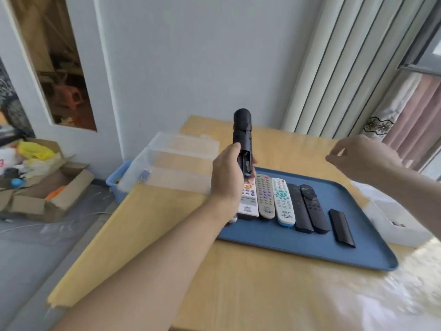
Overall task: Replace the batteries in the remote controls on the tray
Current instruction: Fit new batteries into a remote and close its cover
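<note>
My left hand (226, 175) grips a black remote (243, 137) upright above the blue tray (358, 249), its back facing me with the battery compartment uncovered. My right hand (358, 156) hovers to the right above the tray's far edge, fingers pinched together and blurred; whether it holds anything I cannot tell. On the tray lie several remotes in a row: a white one (249, 204), a beige one (265, 197), a white and teal one (283, 201) and two black ones (307, 209). A black battery cover (341, 228) lies apart on the tray's right.
A clear plastic box (171, 161) stands on the wooden table (238, 283) left of the tray, with a small dark item inside. A white box (391, 218) sits right of the tray. On the floor at left are a blue bin (117, 180) and a cardboard box (47, 185).
</note>
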Available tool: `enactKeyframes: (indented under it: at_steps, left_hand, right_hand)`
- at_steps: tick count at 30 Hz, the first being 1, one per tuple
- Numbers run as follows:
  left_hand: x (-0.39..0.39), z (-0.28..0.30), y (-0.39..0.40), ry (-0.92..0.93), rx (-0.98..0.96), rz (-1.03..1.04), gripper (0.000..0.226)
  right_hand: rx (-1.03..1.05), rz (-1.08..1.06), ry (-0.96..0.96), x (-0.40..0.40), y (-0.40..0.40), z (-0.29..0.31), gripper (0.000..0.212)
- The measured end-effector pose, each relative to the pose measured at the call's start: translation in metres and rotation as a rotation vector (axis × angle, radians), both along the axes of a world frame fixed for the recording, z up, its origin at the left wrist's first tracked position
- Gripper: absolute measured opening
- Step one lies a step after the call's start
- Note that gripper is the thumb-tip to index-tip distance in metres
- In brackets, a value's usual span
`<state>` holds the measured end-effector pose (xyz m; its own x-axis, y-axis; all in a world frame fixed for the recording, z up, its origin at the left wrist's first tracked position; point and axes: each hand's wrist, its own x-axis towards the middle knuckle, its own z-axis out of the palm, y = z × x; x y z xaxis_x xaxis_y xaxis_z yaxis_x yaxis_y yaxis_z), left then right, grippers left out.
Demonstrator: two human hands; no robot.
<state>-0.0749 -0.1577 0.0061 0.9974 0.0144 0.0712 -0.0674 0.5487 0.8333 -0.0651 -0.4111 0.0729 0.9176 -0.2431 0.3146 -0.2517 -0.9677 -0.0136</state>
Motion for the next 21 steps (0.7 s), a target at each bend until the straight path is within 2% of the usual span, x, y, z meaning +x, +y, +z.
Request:
enactKeyframes:
  at_steps: [4, 8, 10, 13, 16, 19, 21]
  left_hand:
    - [0.019, 0.004, 0.052, -0.025, 0.012, 0.238, 0.032]
    - [0.033, 0.000, 0.116, -0.020, 0.126, 0.479, 0.032]
    - [0.036, -0.004, 0.140, 0.008, 0.151, 0.564, 0.031]
    - [0.038, -0.012, 0.152, 0.067, 0.113, 0.633, 0.031]
    - [0.039, -0.018, 0.151, 0.112, 0.107, 0.679, 0.035]
    - [0.040, -0.021, 0.151, 0.104, 0.097, 0.710, 0.035]
    - [0.042, -0.023, 0.154, 0.115, 0.101, 0.717, 0.034]
  right_hand:
    - [0.204, 0.407, -0.023, 0.010, 0.106, -0.008, 0.013]
    - [0.198, 0.699, -0.002, 0.028, 0.194, -0.017, 0.019]
    - [0.211, 0.792, 0.068, 0.042, 0.233, -0.024, 0.023]
    - [0.268, 0.813, 0.251, 0.067, 0.273, -0.036, 0.029]
    - [0.496, 0.737, 0.449, 0.088, 0.293, -0.051, 0.030]
    - [0.479, 0.758, 0.567, 0.100, 0.305, -0.064, 0.039]
    - [0.384, 0.794, 0.654, 0.103, 0.316, -0.064, 0.047]
